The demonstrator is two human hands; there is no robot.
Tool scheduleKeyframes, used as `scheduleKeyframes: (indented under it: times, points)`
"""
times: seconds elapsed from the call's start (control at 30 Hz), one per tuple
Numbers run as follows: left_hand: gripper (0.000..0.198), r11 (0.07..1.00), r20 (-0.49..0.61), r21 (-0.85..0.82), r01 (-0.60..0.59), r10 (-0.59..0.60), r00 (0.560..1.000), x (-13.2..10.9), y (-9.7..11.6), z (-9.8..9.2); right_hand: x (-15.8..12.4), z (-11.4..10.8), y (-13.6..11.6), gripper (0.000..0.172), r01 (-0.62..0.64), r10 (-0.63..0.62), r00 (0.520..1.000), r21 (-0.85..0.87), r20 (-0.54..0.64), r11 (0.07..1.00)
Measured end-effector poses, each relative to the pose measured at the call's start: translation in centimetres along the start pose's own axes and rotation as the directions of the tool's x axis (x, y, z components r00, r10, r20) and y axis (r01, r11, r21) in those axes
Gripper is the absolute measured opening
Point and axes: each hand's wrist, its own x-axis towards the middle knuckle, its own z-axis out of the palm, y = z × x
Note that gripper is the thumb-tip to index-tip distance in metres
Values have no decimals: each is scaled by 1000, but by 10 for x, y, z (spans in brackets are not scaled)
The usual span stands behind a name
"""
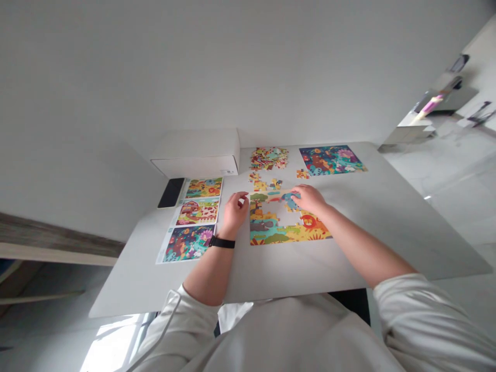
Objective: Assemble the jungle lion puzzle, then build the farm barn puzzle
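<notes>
A partly assembled jigsaw puzzle (pixel 271 236) with animals lies on the table, with a gap in its middle. My right hand (pixel 309 199) is at its upper right side, fingers closed on a blue elephant puzzle piece (pixel 290 200); the fingertips partly hide how it sits. Beside the puzzle's left edge rests my left hand (pixel 234 213), fingers loosely curled and apart, with nothing visible in them. Several loose puzzle pieces (pixel 261 185) lie just above the puzzle, and an orange piece (pixel 303 174) is farther right.
Behind lies a heap of mixed pieces (pixel 269 158), with a finished dark-blue puzzle (pixel 329 159) to its right. A sheet with three pictures (pixel 197 212) and a black phone (pixel 171 192) lie on the left. A white box (pixel 197 165) stands against the wall.
</notes>
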Motion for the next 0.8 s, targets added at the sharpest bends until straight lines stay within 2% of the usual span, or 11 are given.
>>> scheduleKeyframes:
  times: [0.2,0.33,0.47,0.57,0.7,0.8]
  points:
    - [27,1000,12,-20,-5,5,1000,3,-3,-1,67,2,-24,32,-121,123,989,-25,81,992]
    - [26,998,23,-61,-11,12,1000,4,-2,-1,95,4,-36,38,-165,185,969,-132,162,977]
    - [27,995,44,-97,10,-6,999,5,1,0,108,6,-43,39,-171,228,943,-237,243,956]
    - [26,994,31,-106,19,-16,999,5,0,1,114,8,-42,35,-168,233,935,-245,266,955]
    - [25,993,17,-117,15,-13,1000,7,-2,2,117,13,-34,38,-200,227,950,-139,215,970]
    - [26,991,17,-134,13,-11,1000,7,-3,3,117,16,-25,35,-262,255,958,36,134,964]
